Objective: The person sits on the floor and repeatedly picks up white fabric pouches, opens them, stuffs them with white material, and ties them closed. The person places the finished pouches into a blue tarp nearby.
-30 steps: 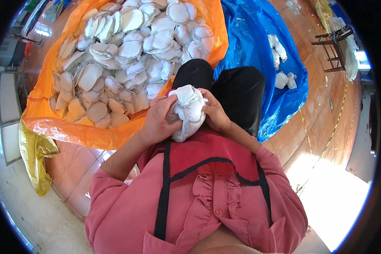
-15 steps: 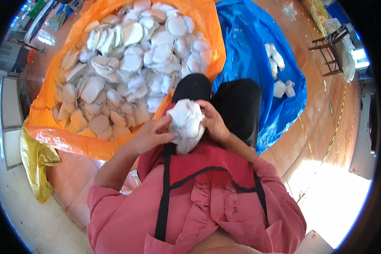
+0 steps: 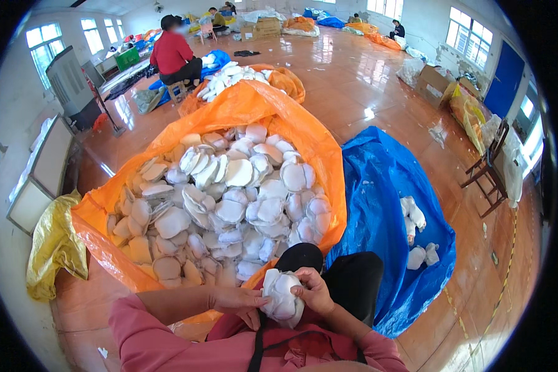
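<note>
I hold a small white bundle of padded cloth pieces (image 3: 282,299) in my lap, between both hands, just above my dark trouser knees. My left hand (image 3: 239,304) touches its left side, fingers (image 3: 252,302) curled and pinching the edge; my right hand (image 3: 313,291) wraps its right side from above, fingers pressed together around the top. The bundle stands roughly upright, its long axis running from my chest away toward my knees, and both hands are equally close, one on each flank. Straight ahead, touching my knees, an orange plastic sheet (image 3: 260,105) is bunched up like a wide sack around a big heap of white pads (image 3: 223,198). To my right lies a blue tarp (image 3: 384,186) with a few finished white bundles (image 3: 415,235) on it, well apart from my hands. A crumpled yellow bag (image 3: 56,248) lies at my left. Everything rests on a glossy reddish tiled floor (image 3: 366,87) in a large bright hall with windows. Farther off, another person in a red top (image 3: 173,53) sits by a similar orange pile, and a wooden chair (image 3: 487,170) stands at the right.
</note>
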{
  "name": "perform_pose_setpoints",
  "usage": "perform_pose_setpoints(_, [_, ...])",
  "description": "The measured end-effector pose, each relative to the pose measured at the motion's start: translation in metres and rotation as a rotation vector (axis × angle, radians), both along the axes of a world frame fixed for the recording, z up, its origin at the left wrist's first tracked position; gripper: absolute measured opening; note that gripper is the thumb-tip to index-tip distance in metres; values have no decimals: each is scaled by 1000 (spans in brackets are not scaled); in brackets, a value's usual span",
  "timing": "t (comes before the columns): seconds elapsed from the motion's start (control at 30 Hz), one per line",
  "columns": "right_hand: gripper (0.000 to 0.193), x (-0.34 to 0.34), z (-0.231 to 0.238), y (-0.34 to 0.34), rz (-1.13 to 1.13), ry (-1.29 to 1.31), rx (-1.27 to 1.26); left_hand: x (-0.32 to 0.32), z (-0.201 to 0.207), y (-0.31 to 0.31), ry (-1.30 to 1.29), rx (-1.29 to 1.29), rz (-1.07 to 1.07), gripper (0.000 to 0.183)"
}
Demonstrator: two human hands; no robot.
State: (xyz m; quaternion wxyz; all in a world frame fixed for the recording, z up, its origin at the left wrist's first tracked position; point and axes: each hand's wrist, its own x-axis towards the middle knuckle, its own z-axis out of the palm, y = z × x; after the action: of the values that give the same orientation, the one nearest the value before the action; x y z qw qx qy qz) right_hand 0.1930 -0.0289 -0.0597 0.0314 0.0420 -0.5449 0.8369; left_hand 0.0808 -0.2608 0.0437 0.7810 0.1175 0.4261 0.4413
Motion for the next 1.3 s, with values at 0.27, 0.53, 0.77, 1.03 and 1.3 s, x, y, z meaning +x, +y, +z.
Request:
perform_pose_setpoints(0.27, [22, -8, 12, -18, -240, 42, 149, 14, -49, 2, -143, 133, 121, 71])
perform_pose_setpoints(0.53, [26, -34, 30, -4, -256, 163, 24, 8, -38, 23, -313, 449, 243, 66])
perform_pose_setpoints(0.77, [33, -27, 17, 3, -272, 230, 173, 25, -49, 25, -392, 545, 442, 62])
perform_pose_setpoints(1.03, [32, -13, 4, 3, -263, 234, 402, 28, -65, 15, -404, 453, 401, 58])
perform_pose_setpoints(1.3, [34, -8, -14, 0, -298, 204, 488, 36, -66, 18, -325, 251, 576, 52])
